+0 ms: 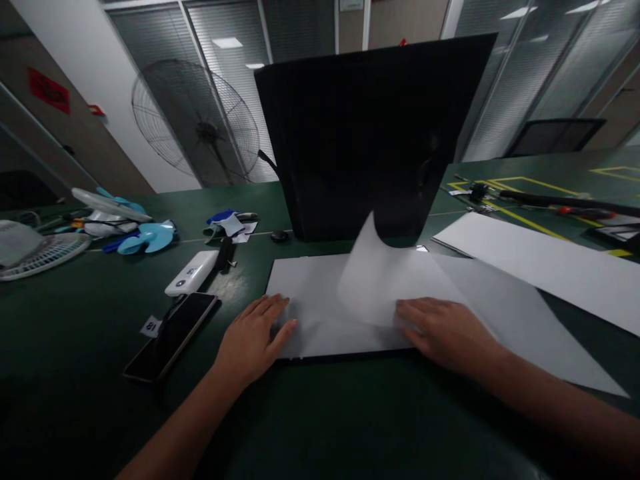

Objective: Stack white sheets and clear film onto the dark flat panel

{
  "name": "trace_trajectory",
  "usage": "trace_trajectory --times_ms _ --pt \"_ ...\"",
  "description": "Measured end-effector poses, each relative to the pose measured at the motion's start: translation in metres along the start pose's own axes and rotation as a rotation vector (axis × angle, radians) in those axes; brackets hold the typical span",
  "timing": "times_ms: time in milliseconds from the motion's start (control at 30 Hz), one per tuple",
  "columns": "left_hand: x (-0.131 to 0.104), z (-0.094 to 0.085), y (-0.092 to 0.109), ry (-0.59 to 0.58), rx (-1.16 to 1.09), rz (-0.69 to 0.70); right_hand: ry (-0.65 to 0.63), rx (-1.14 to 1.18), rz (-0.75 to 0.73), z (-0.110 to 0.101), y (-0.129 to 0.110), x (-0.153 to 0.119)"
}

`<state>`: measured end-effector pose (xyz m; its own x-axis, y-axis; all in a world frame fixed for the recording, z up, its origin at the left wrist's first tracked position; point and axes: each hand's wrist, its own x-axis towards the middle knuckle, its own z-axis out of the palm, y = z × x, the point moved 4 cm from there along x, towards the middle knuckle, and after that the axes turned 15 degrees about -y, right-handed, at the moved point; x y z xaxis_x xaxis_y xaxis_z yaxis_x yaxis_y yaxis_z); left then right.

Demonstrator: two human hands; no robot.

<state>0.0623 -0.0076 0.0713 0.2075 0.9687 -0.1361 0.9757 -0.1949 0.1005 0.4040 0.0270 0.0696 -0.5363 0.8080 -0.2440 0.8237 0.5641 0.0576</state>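
A white panel with a dark edge (pixel 320 333) lies flat on the green table. Over its right part, a thin translucent sheet (pixel 373 287) curls up to a pointed corner. At the panel's left edge rests my left hand (pixel 253 340), fingers apart, holding nothing. My right hand (pixel 443 330) lies on the thin sheet near the panel's right front, its fingers pressed together; whether they pinch the sheet is hidden. More white sheet material (pixel 540 327) spreads to the right, under and beyond my right forearm.
Behind the panel stands a large black board (pixel 370 147). To the left lie a phone (pixel 173 337), a white device (pixel 193 273) and blue fan blades (pixel 147 238). White boards (pixel 545 267) lie at the right, with cables and tools (pixel 555 200) beyond them.
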Motion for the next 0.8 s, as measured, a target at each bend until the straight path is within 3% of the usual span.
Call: trace_trajectory --times_ms 133,200,267,333,400,467,533,667,800 --pt "-0.001 0.0 -0.003 0.014 -0.045 -0.001 0.018 0.109 -0.325 0.005 -0.037 -0.002" --pt "0.0 0.001 -0.004 0.007 -0.047 -0.017 -0.008 0.174 -0.453 0.004 -0.043 -0.004" --pt "0.001 0.002 -0.005 0.003 -0.042 -0.037 0.015 0.195 -0.481 0.003 -0.038 -0.004" --pt "0.003 0.003 -0.005 0.004 -0.03 -0.055 0.103 0.175 -0.33 0.003 -0.018 0.0" --pt "0.004 0.004 -0.004 0.013 -0.017 -0.047 0.182 0.127 -0.054 0.007 0.012 0.005" --pt "0.004 0.005 -0.003 0.022 -0.009 -0.026 0.195 0.071 0.201 0.012 0.043 0.006" --pt "0.004 0.005 -0.003 0.021 -0.007 -0.021 0.166 0.026 0.336 0.016 0.067 0.005" --pt "0.003 0.005 -0.003 0.002 -0.003 -0.046 0.098 0.045 0.355 0.02 0.083 0.006" --pt "0.003 0.005 -0.002 0.005 -0.004 -0.042 0.098 0.069 0.267 0.021 0.069 0.011"
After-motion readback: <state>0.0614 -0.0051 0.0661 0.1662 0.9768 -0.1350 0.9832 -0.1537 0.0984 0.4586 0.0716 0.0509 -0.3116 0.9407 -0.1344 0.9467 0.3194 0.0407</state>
